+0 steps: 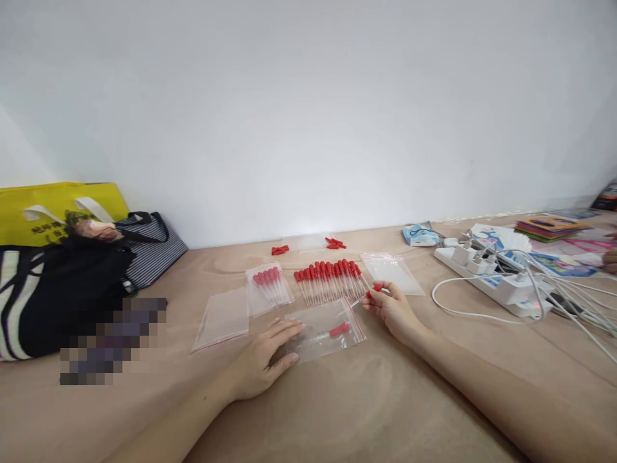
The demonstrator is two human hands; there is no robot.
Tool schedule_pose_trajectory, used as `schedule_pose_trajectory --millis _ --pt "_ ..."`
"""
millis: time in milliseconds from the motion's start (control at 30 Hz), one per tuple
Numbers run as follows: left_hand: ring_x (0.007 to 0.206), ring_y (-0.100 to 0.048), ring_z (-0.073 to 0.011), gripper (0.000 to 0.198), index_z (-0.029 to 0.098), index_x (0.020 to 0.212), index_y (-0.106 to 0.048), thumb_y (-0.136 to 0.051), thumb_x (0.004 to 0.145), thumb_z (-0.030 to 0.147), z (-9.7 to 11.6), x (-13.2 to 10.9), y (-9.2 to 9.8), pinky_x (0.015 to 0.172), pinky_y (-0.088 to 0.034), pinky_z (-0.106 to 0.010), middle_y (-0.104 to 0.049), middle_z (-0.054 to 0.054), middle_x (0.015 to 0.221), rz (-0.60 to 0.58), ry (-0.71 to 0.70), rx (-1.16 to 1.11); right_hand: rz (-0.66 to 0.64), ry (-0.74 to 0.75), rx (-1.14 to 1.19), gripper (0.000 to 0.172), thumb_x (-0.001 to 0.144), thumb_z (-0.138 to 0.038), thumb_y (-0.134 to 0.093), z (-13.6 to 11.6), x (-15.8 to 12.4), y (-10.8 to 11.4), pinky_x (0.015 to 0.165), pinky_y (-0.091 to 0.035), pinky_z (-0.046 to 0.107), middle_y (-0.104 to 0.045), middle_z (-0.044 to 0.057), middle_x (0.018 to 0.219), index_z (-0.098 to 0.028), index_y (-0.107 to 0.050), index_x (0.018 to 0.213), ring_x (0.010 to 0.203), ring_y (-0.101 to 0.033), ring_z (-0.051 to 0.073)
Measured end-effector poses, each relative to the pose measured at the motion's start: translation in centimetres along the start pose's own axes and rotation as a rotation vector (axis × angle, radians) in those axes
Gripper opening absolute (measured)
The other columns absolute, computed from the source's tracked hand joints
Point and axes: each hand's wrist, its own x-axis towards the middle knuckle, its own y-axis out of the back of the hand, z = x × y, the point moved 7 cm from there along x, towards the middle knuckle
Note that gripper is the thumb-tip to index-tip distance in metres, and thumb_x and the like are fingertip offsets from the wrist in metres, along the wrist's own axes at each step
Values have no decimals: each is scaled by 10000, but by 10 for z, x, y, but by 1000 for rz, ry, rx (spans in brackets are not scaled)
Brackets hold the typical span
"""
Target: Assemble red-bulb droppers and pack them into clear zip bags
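Observation:
A clear zip bag [315, 350] with one red-bulbed dropper [339, 330] inside lies flat in front of me. On the bag's left end rests my left hand [270, 354], its fingers stretched out. My right hand [389, 307] pinches another dropper by its red bulb [375, 289], the thin clear stem pointing toward the bag's red-edged end. Just beyond lies a row of several droppers [328, 276], red bulbs facing the wall. To the left, a zip bag [284, 289] holds several droppers, and a flat zip bag [224, 315] lies beside it.
Loose red bulbs [335, 244] and clear stems lie near the wall. Another zip bag [395, 275] is at the right. A power strip [491, 283] with tangled white cables, a blue mask pack [420, 236] and a co-worker's hand [610, 258] are farther right. Bags [154, 247] stand left.

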Motion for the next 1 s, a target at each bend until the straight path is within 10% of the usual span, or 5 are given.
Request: schedule_pose_trajectory --millis 300,500,767,1000 --pt "1206 -365 -214 456 249 1292 -334 -423 849 313 2 0 1 1036 -234 -438 -423 -28 1306 24 -14 -36 -344 -32 -386 274 625 -351 -634 11 -21 -39 268 -238 153 -539 -69 552 -189 -439 728 274 -337 20" --pt "1212 -356 -204 420 224 1271 -380 -402 861 312 1 0 -2 1044 -211 -436 -421 -49 1307 -11 -8 -7 -581 93 -705 269 738 -381 -480 15 -26 -49 311 -293 174 -565 0 607 -154 -599 657 373 -419 57" --pt "1217 -349 -217 371 229 1218 -465 -402 861 305 -3 0 -4 1039 -218 -445 -405 -55 1318 -13 -11 -8 -19 256 -1148 159 666 -253 -523 -42 55 -2 599 -422 220 -653 61 756 -144 -612 740 688 -587 156" --pt "1224 -340 -212 378 235 1233 -447 -393 867 312 -3 -1 -3 1040 -222 -440 -394 -50 1326 -16 -10 2 3 170 -1348 139 549 -135 -600 -32 97 -17 564 -405 263 -630 118 639 -135 -616 687 691 -601 245"
